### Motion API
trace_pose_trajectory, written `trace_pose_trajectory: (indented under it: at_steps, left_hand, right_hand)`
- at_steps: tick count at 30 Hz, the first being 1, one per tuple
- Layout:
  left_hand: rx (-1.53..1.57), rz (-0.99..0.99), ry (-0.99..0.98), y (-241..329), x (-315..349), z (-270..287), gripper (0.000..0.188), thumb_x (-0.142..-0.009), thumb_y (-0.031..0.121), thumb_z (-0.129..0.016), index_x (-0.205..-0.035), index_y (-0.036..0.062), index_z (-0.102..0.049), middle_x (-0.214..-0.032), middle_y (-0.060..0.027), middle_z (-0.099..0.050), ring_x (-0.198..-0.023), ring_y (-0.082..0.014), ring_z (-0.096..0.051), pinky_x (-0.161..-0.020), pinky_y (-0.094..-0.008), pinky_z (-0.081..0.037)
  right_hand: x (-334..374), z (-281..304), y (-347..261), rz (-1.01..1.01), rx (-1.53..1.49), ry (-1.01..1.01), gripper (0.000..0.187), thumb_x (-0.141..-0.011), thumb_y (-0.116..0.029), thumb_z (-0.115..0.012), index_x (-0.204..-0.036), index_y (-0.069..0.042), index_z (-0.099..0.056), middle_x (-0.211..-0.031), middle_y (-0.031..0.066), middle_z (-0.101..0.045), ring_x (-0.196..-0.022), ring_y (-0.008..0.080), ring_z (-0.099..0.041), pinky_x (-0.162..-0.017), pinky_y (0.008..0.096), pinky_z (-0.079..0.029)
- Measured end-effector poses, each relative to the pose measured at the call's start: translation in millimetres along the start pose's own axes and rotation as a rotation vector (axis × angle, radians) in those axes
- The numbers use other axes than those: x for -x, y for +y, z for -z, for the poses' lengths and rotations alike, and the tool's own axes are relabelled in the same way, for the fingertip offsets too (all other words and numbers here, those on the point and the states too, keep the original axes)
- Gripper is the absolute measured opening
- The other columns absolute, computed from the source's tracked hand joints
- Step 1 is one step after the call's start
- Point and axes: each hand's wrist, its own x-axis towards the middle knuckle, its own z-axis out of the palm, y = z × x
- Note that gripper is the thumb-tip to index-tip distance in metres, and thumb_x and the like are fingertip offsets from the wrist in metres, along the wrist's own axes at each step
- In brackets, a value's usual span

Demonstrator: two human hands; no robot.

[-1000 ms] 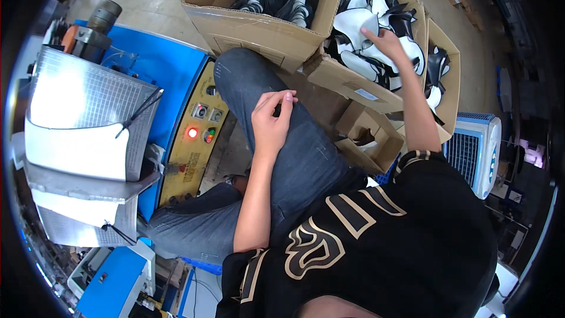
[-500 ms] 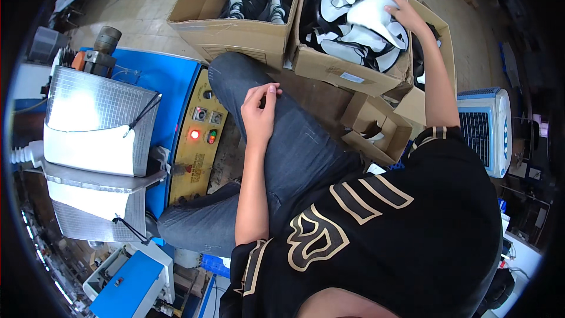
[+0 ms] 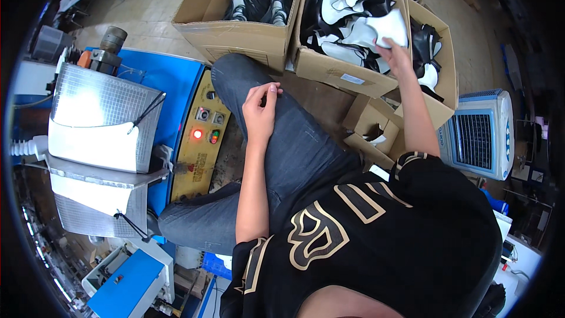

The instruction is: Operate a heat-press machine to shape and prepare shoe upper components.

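At the edge of the middle cardboard box (image 3: 344, 73), my right hand (image 3: 395, 56) pinches a white curved piece (image 3: 389, 26) that looks like a shoe upper. The held piece is over a heap of similar black-and-white pieces (image 3: 338, 3) in that box. On the thigh of my grey jeans rests my left hand (image 3: 260, 106), its fingers curled in and its thumb on top, with nothing seen in it. To the left stands a blue machine (image 3: 162, 76) with a yellow control panel (image 3: 197, 147) and a lit red lamp. White pieces (image 3: 94, 141) lie strapped over its gridded metal plates (image 3: 106, 97).
A box at the left (image 3: 241, 38) holds neat stacks of dark pieces, and one at the right (image 3: 444, 82) holds more black ones. A small carton (image 3: 368, 147) sits below them. Beside it stands a blue-and-white air cooler (image 3: 477, 135). A blue-lidded unit (image 3: 126, 282) is at lower left.
My right hand has drawn back toward me from the heap, with the white piece lifted in it. The left hand stays on the thigh.
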Motion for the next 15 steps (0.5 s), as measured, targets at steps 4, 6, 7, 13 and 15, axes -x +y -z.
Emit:
trace_pose_trajectory:
  at_steps: [4,6,7,13,15]
  left_hand:
    - [-0.001,-0.02,-0.005,0.5,2.9,1.0,0.023,-0.1,0.016,-0.061,-0.106,-0.0032,-0.072,-0.099,-0.0119,-0.069,-0.088,-0.0156,-0.067,-0.08,-0.0266,-0.05]
    - [0.017,-0.006,0.006,0.8,3.2,1.3,0.023,-0.1,0.017,-0.061,-0.106,-0.0031,-0.072,-0.098,-0.0114,-0.07,-0.088,-0.0156,-0.067,-0.081,-0.0269,-0.049]
    - [-0.016,-0.01,0.004,0.9,3.1,1.4,0.023,-0.099,0.017,-0.062,-0.105,-0.0028,-0.072,-0.097,-0.0111,-0.071,-0.089,-0.0153,-0.066,-0.081,-0.0271,-0.049]
    - [-0.033,-0.064,0.036,3.5,1.9,1.3,0.021,-0.097,0.017,-0.064,-0.103,-0.0009,-0.073,-0.091,-0.0107,-0.072,-0.086,-0.0171,-0.066,-0.078,-0.0286,-0.051]
    - [-0.041,-0.059,0.023,5.0,2.2,1.6,0.021,-0.097,0.017,-0.064,-0.103,-0.0009,-0.073,-0.092,-0.0107,-0.072,-0.086,-0.0171,-0.067,-0.078,-0.0285,-0.051]
  right_hand:
    - [27.1,-0.6,5.5,-0.265,0.362,-0.179,0.05,-0.097,-0.043,-0.06,-0.11,0.005,-0.065,-0.091,0.0146,-0.071,-0.069,0.0161,-0.067,-0.059,0.022,-0.053]
    - [34.4,-6.4,-17.0,-0.382,0.598,-0.281,0.066,-0.097,-0.059,-0.054,-0.103,0.005,-0.069,-0.082,0.0128,-0.071,-0.061,0.0117,-0.062,-0.052,0.02,-0.047]
    - [37.3,-9.0,-30.8,-0.418,0.901,-0.285,0.079,-0.093,-0.071,-0.047,-0.095,0.005,-0.07,-0.07,0.0089,-0.066,-0.053,0.0098,-0.054,-0.048,0.0203,-0.039]
    - [-3.9,-25.9,-92.3,-0.008,1.538,-0.2,0.071,-0.089,-0.065,-0.06,-0.087,0.006,-0.071,-0.072,0.017,-0.07,-0.063,0.0201,-0.066,-0.056,0.0347,-0.048]
    - [-26.3,-19.2,-79.4,0.512,1.63,0.049,0.056,-0.084,-0.054,-0.071,-0.097,0.001,-0.071,-0.099,0.0219,-0.073,-0.092,0.0315,-0.071,-0.083,0.0436,-0.054]
